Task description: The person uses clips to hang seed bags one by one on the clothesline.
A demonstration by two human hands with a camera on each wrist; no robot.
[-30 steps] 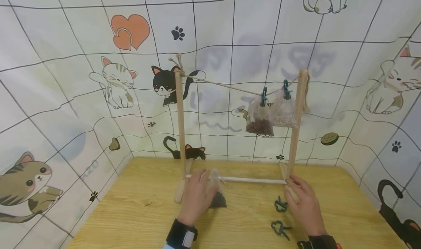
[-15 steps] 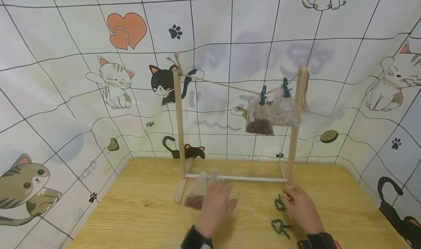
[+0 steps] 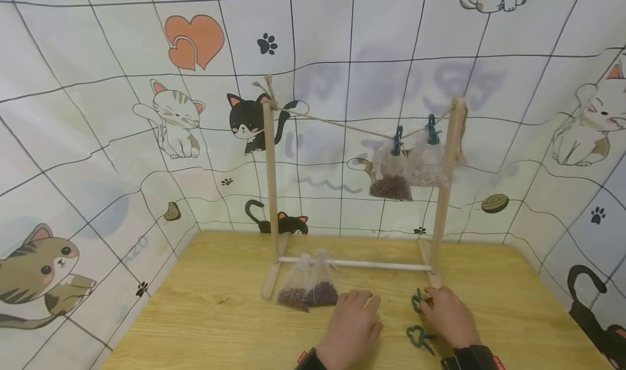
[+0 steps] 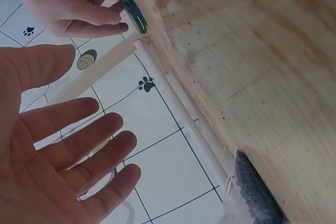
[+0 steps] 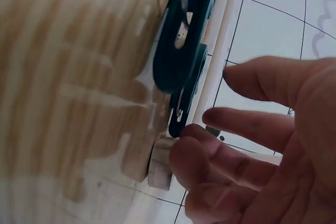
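My left hand [image 3: 352,324] hovers over the front middle of the table, fingers spread and holding nothing. To its left sit two mesh bags on the table, one with reddish-brown bits [image 3: 293,296] and one with dark bits [image 3: 323,294]. My right hand [image 3: 451,315] is beside the farther of two dark green clips [image 3: 417,300], its fingertips close to it. In the right wrist view, a gap shows between thumb and loosely bent fingers. Nearer the front lies the other green clip [image 3: 419,337].
A wooden stand with a left post [image 3: 270,180], right post [image 3: 446,196] and white crossbar [image 3: 371,264] is at the back. From its twine [image 3: 337,123] hang a bag of brown bits [image 3: 391,185] and a paler bag [image 3: 427,171], each on a green clip.
My left hand has moved right and toward me, away from the two bags on the table, uncovering them. My right hand has come from the stand's right foot down to the farther clip.
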